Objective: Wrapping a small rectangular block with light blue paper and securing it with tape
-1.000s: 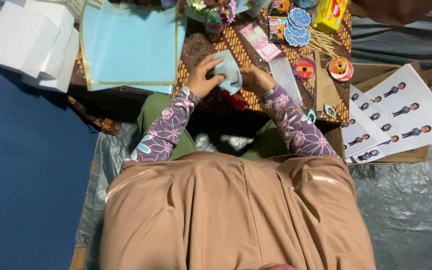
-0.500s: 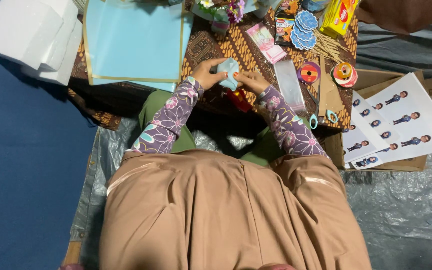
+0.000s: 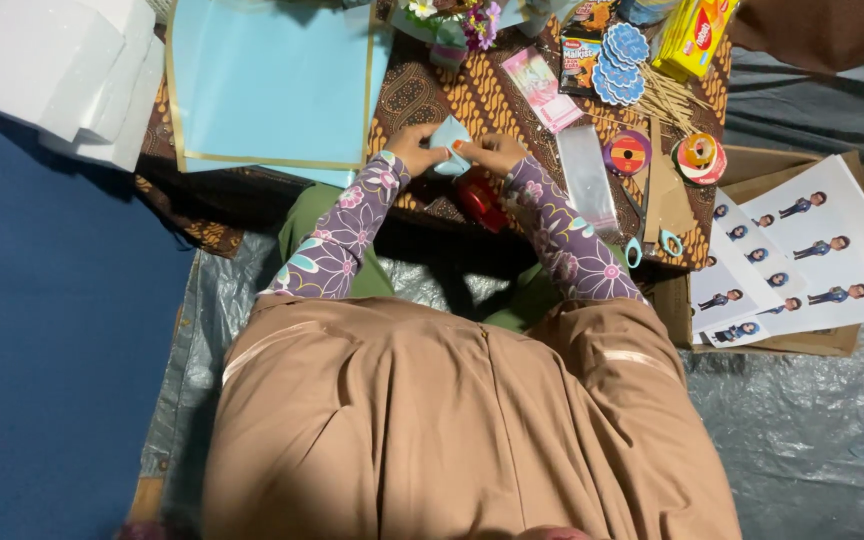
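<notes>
A large light-blue sheet (image 3: 272, 85) is lying uncut on the patterned table (image 3: 432, 100), beside finished blue scalloped discs (image 3: 620, 60). The left hand (image 3: 414, 148) and right hand (image 3: 492, 152) are pinching together a small blue paper piece (image 3: 449, 140), seemingly mid-fold, at the table's near edge.

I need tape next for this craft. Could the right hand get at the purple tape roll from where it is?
Probably yes. The purple tape roll lies flat on the patterned table, just beyond the right hand; only a clear plastic sleeve lies between. That hand pinches the blue paper piece.
</notes>
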